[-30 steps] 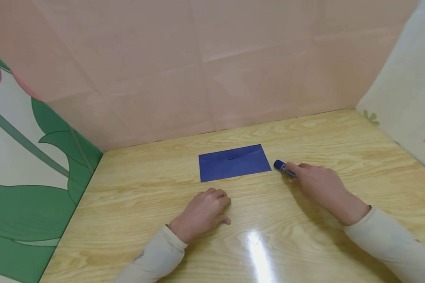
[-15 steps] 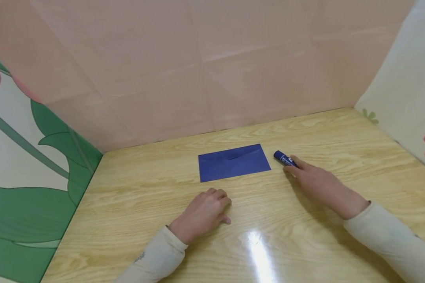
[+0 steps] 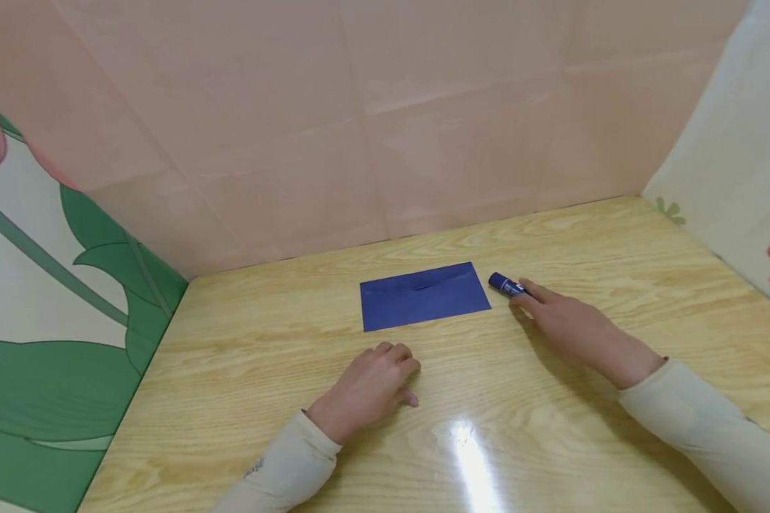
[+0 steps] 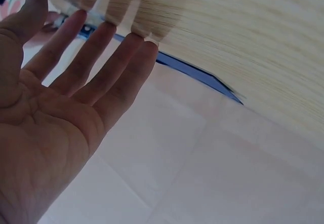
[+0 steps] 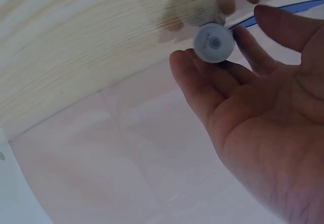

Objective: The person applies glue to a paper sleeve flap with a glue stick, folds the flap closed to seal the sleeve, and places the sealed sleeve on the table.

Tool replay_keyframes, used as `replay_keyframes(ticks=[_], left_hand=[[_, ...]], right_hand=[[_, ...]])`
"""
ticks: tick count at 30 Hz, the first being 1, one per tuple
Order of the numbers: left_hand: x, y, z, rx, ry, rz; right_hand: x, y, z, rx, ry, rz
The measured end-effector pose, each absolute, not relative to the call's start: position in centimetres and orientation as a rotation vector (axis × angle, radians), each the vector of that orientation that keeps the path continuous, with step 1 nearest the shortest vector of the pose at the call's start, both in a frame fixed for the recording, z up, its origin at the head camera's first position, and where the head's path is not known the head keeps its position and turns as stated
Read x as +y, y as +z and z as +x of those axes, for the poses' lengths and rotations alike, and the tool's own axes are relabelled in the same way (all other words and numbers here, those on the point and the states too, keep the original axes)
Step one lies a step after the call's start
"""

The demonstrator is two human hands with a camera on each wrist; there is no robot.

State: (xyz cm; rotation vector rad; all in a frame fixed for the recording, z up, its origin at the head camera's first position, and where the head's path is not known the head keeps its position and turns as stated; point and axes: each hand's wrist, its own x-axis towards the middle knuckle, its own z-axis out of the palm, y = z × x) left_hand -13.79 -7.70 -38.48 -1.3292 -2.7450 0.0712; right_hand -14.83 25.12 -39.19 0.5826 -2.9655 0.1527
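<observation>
A blue glue stick [image 3: 507,285] lies on the table, its blue cap end pointing to the upper left. My right hand [image 3: 567,324] holds it near its other end, thumb and fingers around it. In the right wrist view the white round base of the glue stick [image 5: 214,42] faces the camera, with bent fingers of my right hand [image 5: 253,102] against it. A flat dark blue envelope [image 3: 423,296] lies just left of it. My left hand [image 3: 368,388] rests on the table below the envelope, fingers loosely bent, holding nothing; its palm shows in the left wrist view.
The wood-grain table [image 3: 263,313] is glossy, with a bright light reflection near its front. A pinkish sheet [image 3: 282,142] hangs along the back edge. A leaf-patterned cloth [image 3: 26,385] stands at the left, and a flower-patterned white cloth [image 3: 731,164] at the right.
My right hand has shifted slightly up and left, bringing the glue stick closer to the envelope's right side. Its grip now shows more of the stick's label. The left hand stays still.
</observation>
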Motion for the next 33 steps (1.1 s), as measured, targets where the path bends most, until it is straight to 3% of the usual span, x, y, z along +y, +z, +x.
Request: replay_keyframes(ticks=[33], left_hand=[[-7.65,-38.28,-13.79,-2.732,0.108,-1.347]], right_hand=[[25.64,-39.1,-15.35,-2.824,-0.002,0.53]])
